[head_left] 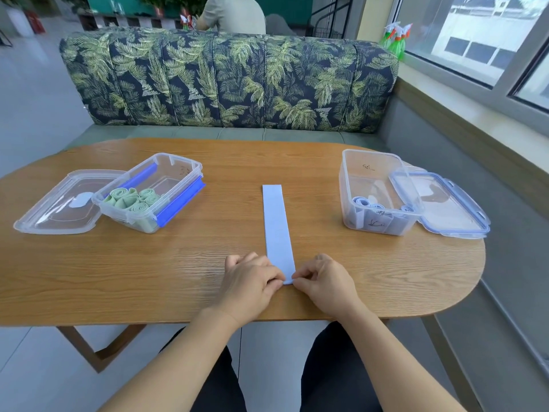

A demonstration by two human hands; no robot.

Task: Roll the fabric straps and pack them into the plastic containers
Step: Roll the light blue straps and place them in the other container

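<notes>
Strap [277,227], pale blue, lies flat mid-table [178,263], running lengthwise away from me. I see L hand [252,281] and R hand [326,281] both pinching its near end, fingers curled. L container [148,191] holds green rolls [132,199], lid [56,203] alongside. R container [377,185] holds blue rolls [364,202], its lid [445,203] against the R side.

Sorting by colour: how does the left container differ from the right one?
The left container is shallower, has blue side clips and holds green rolls; the right container is taller and holds pale blue rolls. The left lid lies at that container's left, the right lid at its container's right. Both are clear plastic, open, on the table.
</notes>
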